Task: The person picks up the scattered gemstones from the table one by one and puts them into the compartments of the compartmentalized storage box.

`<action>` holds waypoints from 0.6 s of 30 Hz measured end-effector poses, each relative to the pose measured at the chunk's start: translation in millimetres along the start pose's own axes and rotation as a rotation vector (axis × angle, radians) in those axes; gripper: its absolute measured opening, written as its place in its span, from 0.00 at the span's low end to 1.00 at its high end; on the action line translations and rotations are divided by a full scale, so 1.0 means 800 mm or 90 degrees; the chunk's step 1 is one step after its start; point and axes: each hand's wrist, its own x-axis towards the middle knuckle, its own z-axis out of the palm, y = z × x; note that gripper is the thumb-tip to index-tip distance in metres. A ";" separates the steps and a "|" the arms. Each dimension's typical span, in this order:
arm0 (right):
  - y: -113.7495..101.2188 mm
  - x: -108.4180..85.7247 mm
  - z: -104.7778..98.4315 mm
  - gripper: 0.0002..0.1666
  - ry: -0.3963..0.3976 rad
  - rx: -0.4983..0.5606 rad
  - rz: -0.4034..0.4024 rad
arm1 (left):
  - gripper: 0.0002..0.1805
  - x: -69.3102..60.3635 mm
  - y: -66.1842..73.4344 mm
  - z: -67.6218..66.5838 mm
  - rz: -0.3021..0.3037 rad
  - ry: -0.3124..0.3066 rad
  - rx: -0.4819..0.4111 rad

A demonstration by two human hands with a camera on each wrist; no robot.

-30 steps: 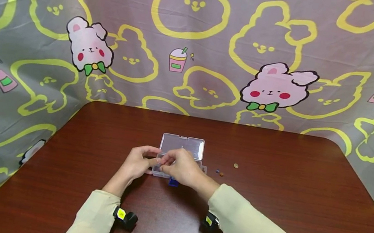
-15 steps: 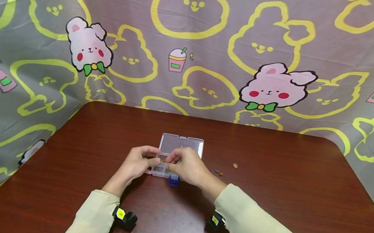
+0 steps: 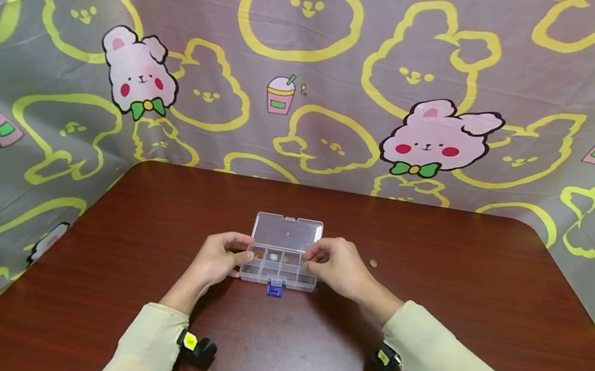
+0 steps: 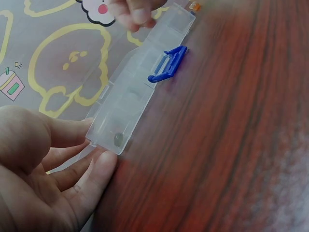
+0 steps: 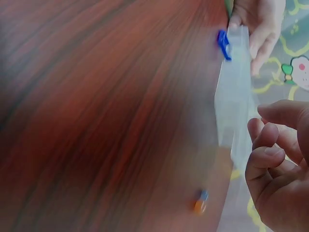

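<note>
Pinching the left end of the clear plastic box [image 3: 295, 285], my left grip [image 3: 216, 260] had its thumb at the near corner and fingers behind. The box sat flat on the desk [image 3: 258, 349] in front of me, its long axis running left to right, roughly parallel to the far edge. Its blue latch [image 3: 275, 288] pointed toward me; the lid [image 3: 287, 233] was swung back, away from me. My right grip [image 3: 342, 268] hung by the box's right end, fingers loosely bent, thumb and fingertips slightly apart — whether they touched the plastic, I couldn't tell.

Each sleeve's wrist camera bore a yellow sticker [image 3: 190, 341], its marks too small to read.

The box was translucent, with two rows of compartments; an orange bit [image 3: 258, 256] and a white piece [image 3: 273, 257] lay in the far row. Past its right end lay an orange bead [image 5: 199, 207] and a blue bead [image 5: 204, 195] — just beside each other.
</note>
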 end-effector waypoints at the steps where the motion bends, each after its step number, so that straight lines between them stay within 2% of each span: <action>1: 0.004 -0.002 -0.004 0.03 0.003 0.001 0.005 | 0.16 0.000 0.000 0.000 -0.002 0.000 0.002; 10: 0.033 -0.023 -0.039 0.04 0.026 -0.007 0.048 | 0.16 -0.001 0.002 0.000 -0.001 0.002 0.006; 18: 0.055 -0.037 -0.060 0.06 0.033 0.025 0.084 | 0.16 -0.002 0.002 0.001 -0.006 0.004 0.013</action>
